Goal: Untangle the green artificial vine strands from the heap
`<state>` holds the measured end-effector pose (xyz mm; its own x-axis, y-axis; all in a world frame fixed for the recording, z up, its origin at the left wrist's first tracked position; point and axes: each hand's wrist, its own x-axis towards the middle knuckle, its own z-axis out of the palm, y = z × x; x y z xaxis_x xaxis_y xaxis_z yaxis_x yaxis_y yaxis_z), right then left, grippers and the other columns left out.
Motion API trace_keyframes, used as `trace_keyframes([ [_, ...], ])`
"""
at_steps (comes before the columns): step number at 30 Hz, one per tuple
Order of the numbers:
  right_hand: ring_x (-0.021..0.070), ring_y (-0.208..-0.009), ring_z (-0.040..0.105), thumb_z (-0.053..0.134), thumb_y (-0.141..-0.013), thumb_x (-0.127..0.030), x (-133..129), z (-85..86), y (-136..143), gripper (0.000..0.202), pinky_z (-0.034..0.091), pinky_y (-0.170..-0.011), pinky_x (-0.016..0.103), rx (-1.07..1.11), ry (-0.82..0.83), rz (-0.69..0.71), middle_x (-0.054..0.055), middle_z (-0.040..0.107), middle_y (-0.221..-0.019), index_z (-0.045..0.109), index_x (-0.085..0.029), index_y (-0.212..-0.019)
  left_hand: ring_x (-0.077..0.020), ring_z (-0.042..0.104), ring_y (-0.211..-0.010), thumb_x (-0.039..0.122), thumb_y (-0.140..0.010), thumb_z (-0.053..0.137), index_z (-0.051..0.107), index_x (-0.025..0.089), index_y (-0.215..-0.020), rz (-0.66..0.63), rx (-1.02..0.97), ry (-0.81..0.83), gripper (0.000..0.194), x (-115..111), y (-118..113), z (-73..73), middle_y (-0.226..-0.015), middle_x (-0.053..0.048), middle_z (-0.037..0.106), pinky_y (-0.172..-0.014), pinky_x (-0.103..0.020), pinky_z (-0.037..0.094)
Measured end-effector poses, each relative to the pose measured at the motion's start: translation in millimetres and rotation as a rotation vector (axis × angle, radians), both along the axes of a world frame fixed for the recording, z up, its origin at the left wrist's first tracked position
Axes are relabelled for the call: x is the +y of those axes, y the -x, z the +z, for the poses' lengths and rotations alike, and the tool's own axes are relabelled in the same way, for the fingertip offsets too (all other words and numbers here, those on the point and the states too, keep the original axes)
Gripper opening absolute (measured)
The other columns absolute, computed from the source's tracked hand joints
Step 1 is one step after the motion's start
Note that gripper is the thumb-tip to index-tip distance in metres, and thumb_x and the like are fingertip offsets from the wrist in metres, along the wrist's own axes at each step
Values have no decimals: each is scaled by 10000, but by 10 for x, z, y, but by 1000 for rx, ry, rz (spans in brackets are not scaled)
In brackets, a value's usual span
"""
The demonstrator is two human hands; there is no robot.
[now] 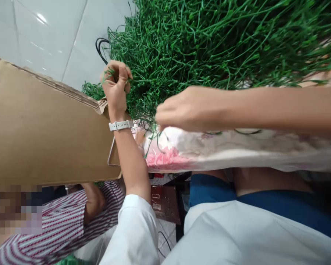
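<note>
My left hand (117, 79), with a white strap on its wrist, is closed with curled fingers at the left edge of a big green heap. Thin green stems (108, 74) show among its fingers. My right hand (179, 110) is closed too, knuckles up and smeared by motion, over the near edge of the heap. Loose strands lie close by its fingertips, but whether they are pinched cannot be made out. The heap of tangled, plastic-looking green stems (209, 44) fills the upper right. Beneath it spreads a clear plastic-covered surface with pink and white patterning (168, 158).
A large cardboard box (49, 129) stands at my left, close against my left forearm. Below it sits another person in a striped sleeve (63, 213). Pale floor tiles (49, 29) show at upper left, with a black cable loop (99, 46) beside the heap.
</note>
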<state>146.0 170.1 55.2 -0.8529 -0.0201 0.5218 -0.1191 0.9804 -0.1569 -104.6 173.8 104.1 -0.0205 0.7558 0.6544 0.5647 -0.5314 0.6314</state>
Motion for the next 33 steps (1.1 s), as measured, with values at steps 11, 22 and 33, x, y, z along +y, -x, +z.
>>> trace_keyframes([
  [11,161,-676,511,407,-1053,-426,399,-132,-52,463,332,-684,330,163,208,-340,49,565,-731,584,-170,-710,-42,434,-446,434,-953,716,654,201,-782,-266,49,165,296,63,-321,-113,-615,31,587,-392,-215,240],
  [22,116,-648,419,521,-1040,-273,364,-73,-3,288,347,-654,303,275,820,-267,-23,483,-663,450,-214,-767,-26,324,-410,603,-893,711,656,206,-817,-198,45,208,408,96,-405,-127,-659,12,552,-365,-231,172],
  [33,107,-622,416,770,-890,-362,407,-129,10,225,334,-583,287,359,923,-5,-28,509,-661,639,-192,-822,-67,287,-475,601,-837,777,645,236,-790,-147,43,213,392,125,-333,-122,-582,49,338,-412,-288,198],
])
